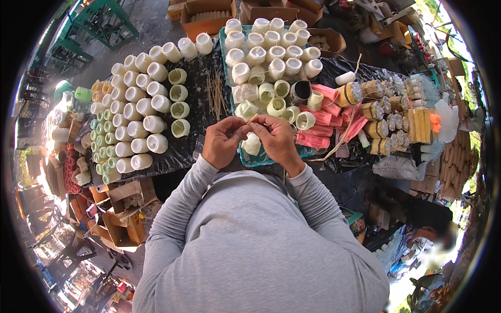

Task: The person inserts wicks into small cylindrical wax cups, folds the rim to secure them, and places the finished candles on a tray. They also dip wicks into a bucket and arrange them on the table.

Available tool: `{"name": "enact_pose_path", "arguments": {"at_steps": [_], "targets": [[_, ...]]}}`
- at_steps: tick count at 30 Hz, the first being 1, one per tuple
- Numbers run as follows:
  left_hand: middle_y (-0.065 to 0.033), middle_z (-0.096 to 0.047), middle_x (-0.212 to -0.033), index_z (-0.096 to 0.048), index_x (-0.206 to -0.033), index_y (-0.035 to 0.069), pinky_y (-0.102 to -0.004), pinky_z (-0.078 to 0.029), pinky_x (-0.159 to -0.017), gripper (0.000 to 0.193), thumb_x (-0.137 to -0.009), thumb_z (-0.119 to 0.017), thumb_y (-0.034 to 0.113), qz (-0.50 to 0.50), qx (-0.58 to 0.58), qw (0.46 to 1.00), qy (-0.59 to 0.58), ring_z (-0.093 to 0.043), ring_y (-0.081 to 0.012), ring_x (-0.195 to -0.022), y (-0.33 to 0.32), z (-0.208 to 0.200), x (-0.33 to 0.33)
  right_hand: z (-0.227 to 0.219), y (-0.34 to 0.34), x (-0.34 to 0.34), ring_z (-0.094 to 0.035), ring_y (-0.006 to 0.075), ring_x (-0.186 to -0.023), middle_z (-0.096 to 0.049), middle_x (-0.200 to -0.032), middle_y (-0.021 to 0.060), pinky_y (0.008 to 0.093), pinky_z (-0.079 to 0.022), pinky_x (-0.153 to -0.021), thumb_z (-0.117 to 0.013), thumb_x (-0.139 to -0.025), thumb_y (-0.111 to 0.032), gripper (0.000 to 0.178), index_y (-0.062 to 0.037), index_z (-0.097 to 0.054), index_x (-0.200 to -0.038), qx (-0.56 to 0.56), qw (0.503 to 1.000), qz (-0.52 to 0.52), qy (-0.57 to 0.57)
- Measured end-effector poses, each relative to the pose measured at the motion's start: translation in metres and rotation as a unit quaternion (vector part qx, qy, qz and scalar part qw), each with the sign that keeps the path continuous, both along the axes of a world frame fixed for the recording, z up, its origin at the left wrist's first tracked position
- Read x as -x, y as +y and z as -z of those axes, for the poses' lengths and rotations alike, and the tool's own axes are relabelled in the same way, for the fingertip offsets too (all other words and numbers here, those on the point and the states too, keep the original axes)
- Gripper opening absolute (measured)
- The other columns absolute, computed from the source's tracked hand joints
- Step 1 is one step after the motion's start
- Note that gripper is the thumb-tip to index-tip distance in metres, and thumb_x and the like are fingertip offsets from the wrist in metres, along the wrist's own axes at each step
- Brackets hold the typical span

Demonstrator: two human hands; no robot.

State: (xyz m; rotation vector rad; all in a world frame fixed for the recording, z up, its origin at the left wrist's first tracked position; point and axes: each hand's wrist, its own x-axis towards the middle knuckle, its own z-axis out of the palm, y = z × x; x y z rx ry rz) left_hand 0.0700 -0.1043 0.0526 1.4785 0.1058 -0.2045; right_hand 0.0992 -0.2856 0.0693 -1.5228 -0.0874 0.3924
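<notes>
My left hand [223,142] and my right hand [278,142] meet over the near edge of the table, thumbs and fingertips pinched close together. Whatever lies between the fingertips is too small to make out. Just below them a crumpled white wrapped piece [251,144] rests on a green tray [236,99]. Beyond my hands, several open pale-green cups [276,106] stand in the tray, with rows of white rounded cups [256,54] behind. Thin brown sticks [215,95] lie left of the tray.
Rows of white cups [135,94] cover the black sheeting [197,78] at left. Pink wrapped bundles [315,136] and brown tied cylinders [372,110] lie at right, with a pale cord [342,141] across. Cardboard boxes [122,229] sit lower left; another person [425,214] is lower right.
</notes>
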Motion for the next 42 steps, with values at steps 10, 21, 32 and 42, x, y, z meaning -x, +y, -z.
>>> {"name": "enact_pose_path", "arguments": {"at_steps": [10,21,32,42], "targets": [[-0.0001,-0.063,-0.084,-0.063,-0.109,0.002,-0.0236,-0.047,-0.064,0.012,-0.106,-0.063,0.013,-0.043,0.093,0.994,0.042,-0.054,-0.0068,-0.07,-0.006,-0.003,0.001,-0.001,0.014,-0.004,-0.055,0.0031,-0.069,-0.067,-0.079,-0.0013,0.021,-0.043,-0.058,-0.064,-0.096,-0.009,0.015,0.0038,-0.072,-0.098,0.025,0.999,0.02,-0.009],[-0.0001,-0.063,-0.094,-0.061,-0.12,0.006,-0.023,-0.048,-0.066,0.015,-0.107,-0.061,0.014,-0.068,0.276,0.956,0.065,-0.057,-0.0063,-0.079,0.01,0.0,0.001,0.0,0.019,-0.002,-0.058,0.0032,-0.069,-0.064,-0.085,-0.0024,0.019,-0.046,-0.058,-0.07,-0.1,-0.01,0.014,-0.0008,-0.068,-0.109,-0.269,0.953,0.006,0.138],[-0.0034,-0.069,-0.091,-0.067,-0.109,-0.001,-0.0235,-0.05,-0.064,0.015,-0.102,-0.067,0.012,-0.04,0.178,0.982,0.048,-0.061,-0.0089,-0.074,0.023,-0.007,0.01,-0.008,0.026,-0.009,-0.064,0.008,-0.08,-0.07,-0.092,0.0039,0.0221,-0.053,-0.071,-0.07,-0.098,-0.008,0.013,0.0041,-0.07,-0.103,-0.011,0.997,-0.056,-0.044],[-0.0001,-0.064,-0.095,-0.062,-0.111,0.002,-0.0236,-0.05,-0.069,0.015,-0.102,-0.067,0.013,-0.078,0.306,0.948,0.039,-0.058,-0.0072,-0.078,0.018,0.009,0.018,-0.014,0.042,-0.003,-0.055,0.0031,-0.072,-0.068,-0.087,-0.0008,0.0194,-0.044,-0.062,-0.07,-0.096,-0.012,0.013,0.0005,-0.073,-0.098,-0.026,0.997,-0.037,0.06]]}}
